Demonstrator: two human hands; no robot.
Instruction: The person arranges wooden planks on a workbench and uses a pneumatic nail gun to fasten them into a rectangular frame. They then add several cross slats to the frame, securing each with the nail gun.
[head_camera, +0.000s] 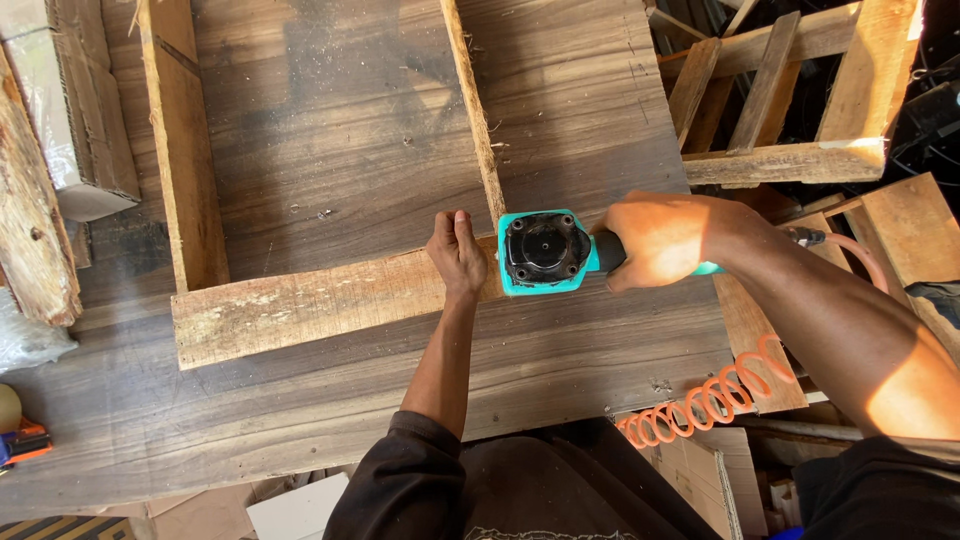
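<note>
**Nail gun set on the frame's corner joint**

Dark sleeves (420, 490) fill the bottom edge of the frame, nearest the lens. At far left, an orange-and-blue tool (22, 441) lies on the edge of the wood-grain counter (560, 360). Right of it, a rough wooden frame rests flat on the counter: a wide upright plank (185, 160) at upper left, a horizontal plank (310, 300) across the middle, and a thin slat (475, 110) running up from the centre. The left hand (456, 252) presses down on the horizontal plank beside the slat's foot, fingers together and curled over the plank's far edge. Just right of it, touching the joint, sits the teal pneumatic nail gun (545, 252). The right hand (660, 240) is wrapped tight round its handle. An orange coiled air hose (700, 400) hangs at lower right. A pallet (790, 90) stands at upper right.
</note>
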